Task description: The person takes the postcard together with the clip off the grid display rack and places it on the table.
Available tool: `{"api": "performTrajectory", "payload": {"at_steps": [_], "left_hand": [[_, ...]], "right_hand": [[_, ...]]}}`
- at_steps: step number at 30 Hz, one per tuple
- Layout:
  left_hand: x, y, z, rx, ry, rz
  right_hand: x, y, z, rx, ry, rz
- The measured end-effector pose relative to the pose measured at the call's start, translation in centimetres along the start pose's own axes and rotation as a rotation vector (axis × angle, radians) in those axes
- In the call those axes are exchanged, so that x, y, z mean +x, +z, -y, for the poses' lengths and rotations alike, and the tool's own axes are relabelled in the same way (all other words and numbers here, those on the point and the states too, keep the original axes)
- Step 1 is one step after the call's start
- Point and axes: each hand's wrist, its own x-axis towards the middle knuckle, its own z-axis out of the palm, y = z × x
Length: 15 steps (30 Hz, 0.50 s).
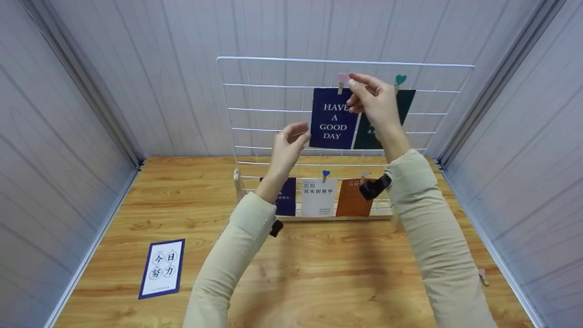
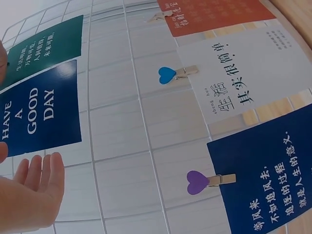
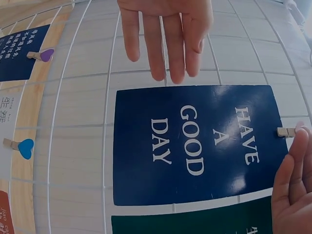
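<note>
A dark blue card reading "HAVE A GOOD DAY" (image 1: 334, 122) hangs on the white wire grid (image 1: 268, 109), held at its top by a wooden clip with a pink heart (image 1: 343, 77). My right hand (image 1: 375, 102) is at that clip, its fingertips at the heart's right edge, fingers loosely bent. In the right wrist view those fingertips (image 3: 301, 141) partly cover the heart. Beside the card's lower left edge is my left hand (image 1: 288, 148), fingers relaxed and holding nothing. A dark green card (image 2: 46, 48) hangs to the right under a green heart clip (image 1: 401, 79), partly hidden by my right hand.
Lower on the grid hang a blue card (image 2: 265, 180) with a purple heart clip (image 2: 197, 182), a white card (image 1: 319, 200) with a blue one, and an orange card (image 1: 354, 200). A blue-bordered white card (image 1: 161, 269) lies at left; a loose pink clip (image 1: 483, 276) at right.
</note>
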Motion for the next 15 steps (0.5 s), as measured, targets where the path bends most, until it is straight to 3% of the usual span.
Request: {"api": "performTrajectory", "payload": {"at_steps": [8,14,15], "left_hand": [[0.0,0.5,0.1,0.025,0.007,0.014],[0.1,0.8,-0.1,0.055,0.011,0.019],[0.1,0.8,0.0,0.059,0.016,0.018]], "right_hand": [[0.6,0.4,-0.3,-0.085,0.019,0.02],[3.7,-0.7,-4.5,-0.004,0.082,0.027],[3.7,-0.6,-4.2,0.028,0.109,0.034]]}}
